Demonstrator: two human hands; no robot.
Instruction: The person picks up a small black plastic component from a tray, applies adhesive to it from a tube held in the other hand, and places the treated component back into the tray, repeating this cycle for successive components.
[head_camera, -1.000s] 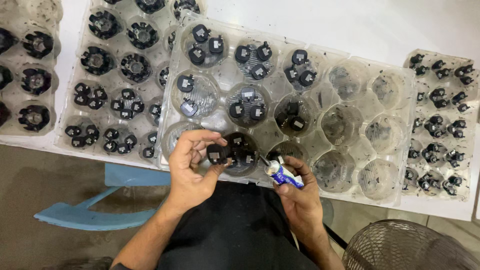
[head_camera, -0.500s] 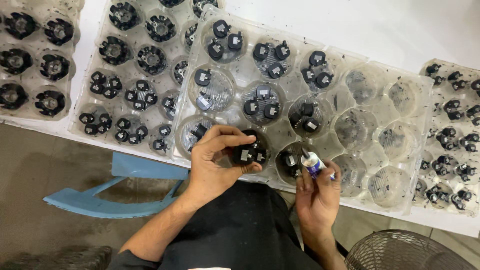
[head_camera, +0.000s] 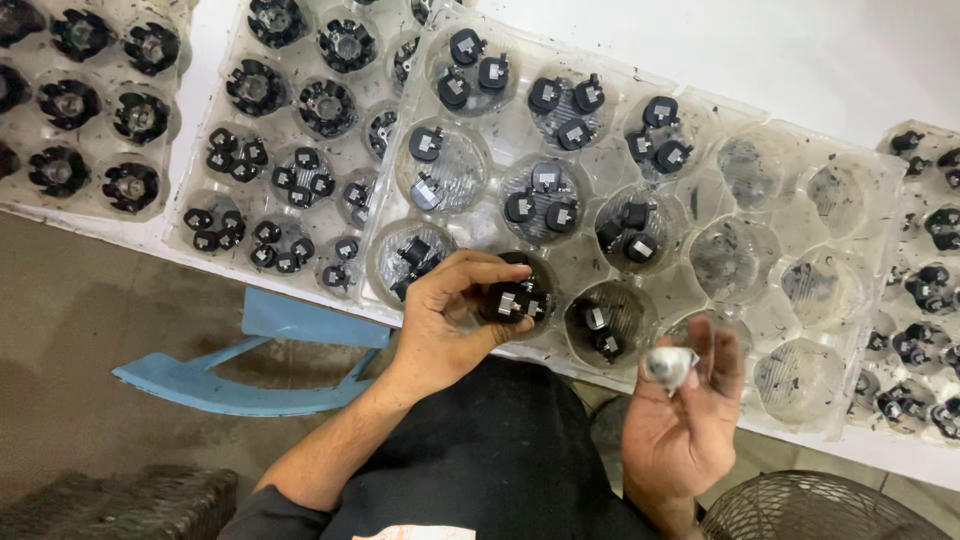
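Our left hand (head_camera: 450, 320) grips a black part (head_camera: 510, 300); our right hand (head_camera: 685, 420) pinches a small tube (head_camera: 668, 366). In the clear tray (head_camera: 860, 180) beyond, about half the cups are filled; those past the right hand remain empty.

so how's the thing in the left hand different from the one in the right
The left hand grips a black part with a pale square patch, held over the clear tray. The right hand holds a small silvery tube, pulled back off the tray's near edge. The black part is chunkier and blocky; the tube is rounder and shiny. Both are pinched in fingertips.
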